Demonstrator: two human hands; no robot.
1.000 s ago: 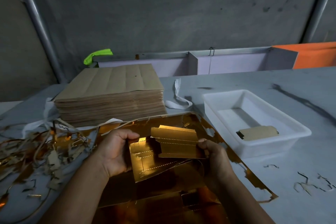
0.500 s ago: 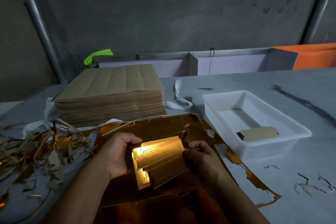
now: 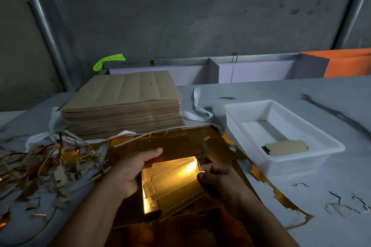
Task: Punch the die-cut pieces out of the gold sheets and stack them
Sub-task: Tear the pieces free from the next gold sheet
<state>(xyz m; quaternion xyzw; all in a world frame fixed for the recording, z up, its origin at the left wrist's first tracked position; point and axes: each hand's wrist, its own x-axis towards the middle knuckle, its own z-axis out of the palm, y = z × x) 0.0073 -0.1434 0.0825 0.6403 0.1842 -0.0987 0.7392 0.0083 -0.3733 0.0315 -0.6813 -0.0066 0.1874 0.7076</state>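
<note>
Cannot count the die-cut pieces (image 3: 172, 184) for certain: fanned one over another, with glare washing out the upper band and the left edge. Cannot see their left end beneath the left hand (image 3: 132, 172), nor their right corner behind the right hand (image 3: 218, 176). Cannot follow the gold sheet (image 3: 180, 144) toward the body either, lost there in shadow between the forearms and cut off by the lower edge of the view. Grasping the pieces from the left, fingers curled underneath and thumb laid across the far edge; pinching the right corner between bent fingertips and thumb on the other side. Held gold face up just over the gold sheet, low in the middle of the view, nearer than the stack of brown sheets (image 3: 124, 106) and left of the white tray (image 3: 297, 164). Lying slantwise, long axis running from near left up to far right, dotted crease lines following the same direction, the top piece turned a little more than those below. Inside the tray, toward its near right end, a small pile of finished pieces (image 3: 285, 147), brown side up, long axis roughly left to right; number impossible to tell. To the left on the grey table (image 3: 281, 90), a tangle of torn scrap strips (image 3: 40, 162), running out of view at the left edge
</note>
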